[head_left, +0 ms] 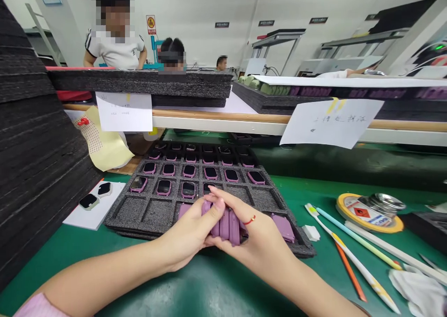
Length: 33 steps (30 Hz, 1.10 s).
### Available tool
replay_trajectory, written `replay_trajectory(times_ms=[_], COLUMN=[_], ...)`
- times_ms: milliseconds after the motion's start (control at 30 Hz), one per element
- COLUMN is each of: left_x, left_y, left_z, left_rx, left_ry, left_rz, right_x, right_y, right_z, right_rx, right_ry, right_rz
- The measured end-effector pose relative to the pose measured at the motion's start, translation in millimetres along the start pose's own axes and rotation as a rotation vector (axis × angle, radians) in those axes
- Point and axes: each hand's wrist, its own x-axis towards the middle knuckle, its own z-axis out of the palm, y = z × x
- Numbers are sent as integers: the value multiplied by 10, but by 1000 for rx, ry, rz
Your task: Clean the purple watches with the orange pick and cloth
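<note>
Head view: the left hand (192,228) and right hand (260,231) meet low in the middle, both closed around a stack of purple cases (229,226) standing side by side on edge; the left thumb lies across the top of the stack, and the right hand wraps it from the other side, a red string (250,220) at that wrist; the cases are held over the near edge of a dark foam tray (157,212) on a green counter (122,284); rows of dark-faced, purple-framed watches (189,190) fill the tray's farther compartments; one loose purple case (283,227) lies in its near right corner; to the left, two paler watches rest on a white pad (84,220); to the right lie a small white block (311,233), a toothbrush (337,240), an orange stick (349,270), a yellow-rimmed roll (344,204) and a crumpled white cloth (424,291); beyond, a shelf (216,123) carries more foam trays, with paper notes hanging from its edge; a person in white (118,54) stands behind it.
</note>
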Motion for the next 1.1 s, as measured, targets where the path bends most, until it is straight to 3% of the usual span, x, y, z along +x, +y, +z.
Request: replay_trajectory(times_ms=[167, 300, 500, 933, 1100], left_x=[-86, -116, -128, -64, -71], left_y=[94, 105, 84, 88, 39], left_z=[47, 56, 50, 29, 31], left_rx=[-17, 31, 15, 56, 291], left_ry=[-170, -122, -155, -181, -135], left_rz=[-35, 19, 41, 31, 140], right_x=[4, 10, -16, -8, -31], right_y=[-16, -24, 18, 17, 66], right_z=[-13, -43, -25, -17, 18], right_rx=[149, 214, 262, 266, 294], right_ry=[80, 103, 116, 119, 141], right_rz=[-63, -117, -162, -142, -135])
